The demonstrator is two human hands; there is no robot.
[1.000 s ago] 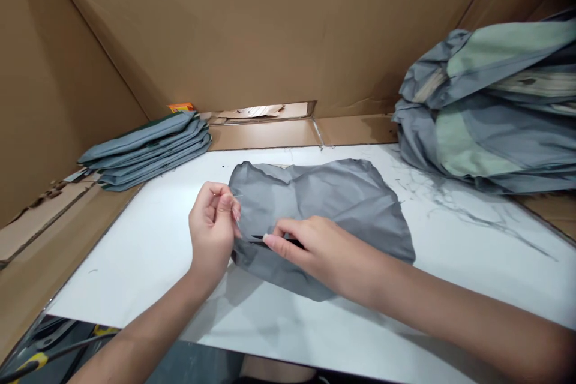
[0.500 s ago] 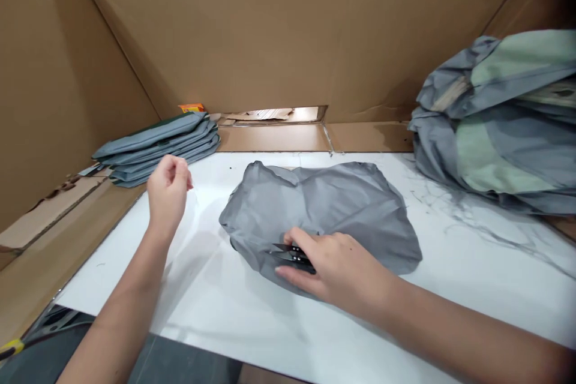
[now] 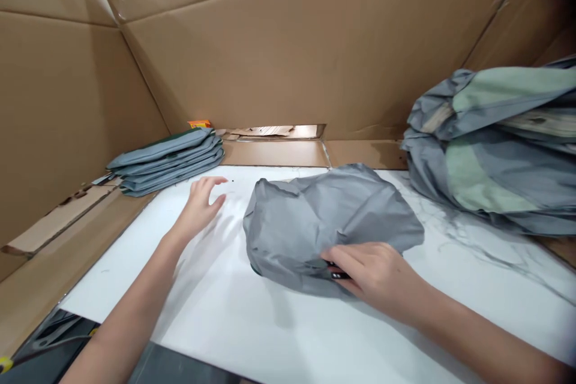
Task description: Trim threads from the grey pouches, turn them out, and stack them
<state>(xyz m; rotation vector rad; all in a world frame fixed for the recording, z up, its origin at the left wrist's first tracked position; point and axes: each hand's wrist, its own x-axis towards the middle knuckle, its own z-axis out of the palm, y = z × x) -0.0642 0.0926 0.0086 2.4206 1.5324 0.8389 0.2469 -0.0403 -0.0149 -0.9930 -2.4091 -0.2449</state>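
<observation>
A crumpled grey fabric piece (image 3: 297, 222) lies on the white tabletop (image 3: 216, 306) in front of me. My right hand (image 3: 373, 276) is closed around small black thread snips (image 3: 338, 275) and rests at the near side of the fabric. The snips' blades are hidden, and I cannot tell whether the fingers also pinch the cloth. To the left of the fabric, my left hand (image 3: 202, 207) is raised above the table, thumb and fingers apart, holding nothing I can see.
Folded grey-blue fabric pieces (image 3: 168, 162) are stacked at the back left, near a small orange packet (image 3: 199, 124). A large pile of grey and pale green fabric (image 3: 490, 150) stands at right, with loose threads (image 3: 477, 240) before it. Cardboard walls (image 3: 270, 60) enclose the table.
My left hand has opened from a closed pinch and come right, toward the fabric. My right hand has moved right with the snips, whose blades no longer show. The fabric has shifted a little.
</observation>
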